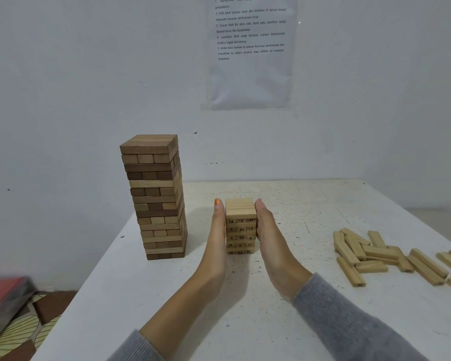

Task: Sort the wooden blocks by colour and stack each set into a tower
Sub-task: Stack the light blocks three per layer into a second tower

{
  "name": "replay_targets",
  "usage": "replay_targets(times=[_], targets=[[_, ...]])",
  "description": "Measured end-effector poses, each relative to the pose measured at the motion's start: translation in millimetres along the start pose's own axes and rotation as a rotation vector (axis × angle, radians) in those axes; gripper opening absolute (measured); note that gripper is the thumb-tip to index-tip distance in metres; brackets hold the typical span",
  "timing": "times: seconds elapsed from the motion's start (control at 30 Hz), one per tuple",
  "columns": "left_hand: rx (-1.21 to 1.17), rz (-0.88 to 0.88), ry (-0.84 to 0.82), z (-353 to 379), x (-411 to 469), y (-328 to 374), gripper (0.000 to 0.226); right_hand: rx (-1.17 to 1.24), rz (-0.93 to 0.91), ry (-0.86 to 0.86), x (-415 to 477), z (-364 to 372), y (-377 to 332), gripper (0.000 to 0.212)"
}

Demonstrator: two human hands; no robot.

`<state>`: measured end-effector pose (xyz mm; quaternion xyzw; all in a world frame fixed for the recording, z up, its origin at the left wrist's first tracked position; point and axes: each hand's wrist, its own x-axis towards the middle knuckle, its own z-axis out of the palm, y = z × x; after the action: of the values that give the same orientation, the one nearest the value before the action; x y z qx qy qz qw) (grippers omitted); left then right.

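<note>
Flanking pale tower (241, 225) — brown tower (156, 199), blocks (375, 254)

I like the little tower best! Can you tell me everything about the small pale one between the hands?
The small tower is built of pale wooden blocks, three to a layer, the layers crossing. Black numbers are printed on the block ends facing the camera. It stands upright on the white table, right of the tall brown tower. The left hand and the right hand press flat against its sides, fingers straight.
</note>
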<state>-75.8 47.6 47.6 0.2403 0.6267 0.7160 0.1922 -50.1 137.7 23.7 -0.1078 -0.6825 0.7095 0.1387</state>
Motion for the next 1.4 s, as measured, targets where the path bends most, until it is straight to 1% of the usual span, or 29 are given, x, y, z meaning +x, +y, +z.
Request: replay_targets(times=[0.43, 0.63, 0.77, 0.83, 0.87, 0.9, 0.93, 0.97, 1.03, 1.13, 1.2, 1.33, 1.4], targets=[[0.026, -0.006, 0.011, 2, 1, -2, 0.033, -0.025, 0.008, -0.021, 0, 0, 0, 0.057], [0.03, -0.006, 0.014, 4, 0, -1, 0.032, -0.016, 0.004, -0.032, 0, 0, 1, 0.059], [0.025, -0.015, 0.028, -1, 0, -3, 0.034, -0.011, -0.024, -0.011, 1, -3, 0, 0.057], [0.045, -0.041, 0.043, -8, 3, -7, 0.033, 0.007, -0.035, 0.039, 2, -12, -4, 0.05], [0.046, -0.067, 0.051, -11, 3, -9, 0.038, -0.001, -0.04, 0.067, 4, -20, -5, 0.047], [0.052, -0.087, 0.058, -14, 4, -11, 0.049, -0.024, -0.043, 0.073, 6, -29, -6, 0.048], [0.057, -0.109, 0.062, -16, 5, -11, 0.059, -0.063, -0.037, 0.054, 9, -38, -6, 0.055], [0.051, -0.126, 0.065, -17, 6, -12, 0.063, -0.108, -0.023, 0.019, 12, -45, -5, 0.065], [0.039, -0.135, 0.068, -17, 7, -15, 0.062, -0.195, -0.008, -0.069, 18, -54, 0, 0.077], [0.035, -0.141, 0.072, -16, 9, -16, 0.063, -0.213, -0.001, -0.172, 23, -56, 7, 0.085], [0.032, -0.136, 0.077, -17, 9, -17, 0.063, -0.241, -0.026, -0.207, 26, -55, 11, 0.088], [0.007, -0.131, 0.063, -17, 9, -14, 0.06, -0.25, -0.03, -0.195, 30, -52, 14, 0.082], [0.009, -0.13, 0.054, -15, 9, -13, 0.052, -0.244, -0.023, -0.196, 30, -53, 15, 0.079]])
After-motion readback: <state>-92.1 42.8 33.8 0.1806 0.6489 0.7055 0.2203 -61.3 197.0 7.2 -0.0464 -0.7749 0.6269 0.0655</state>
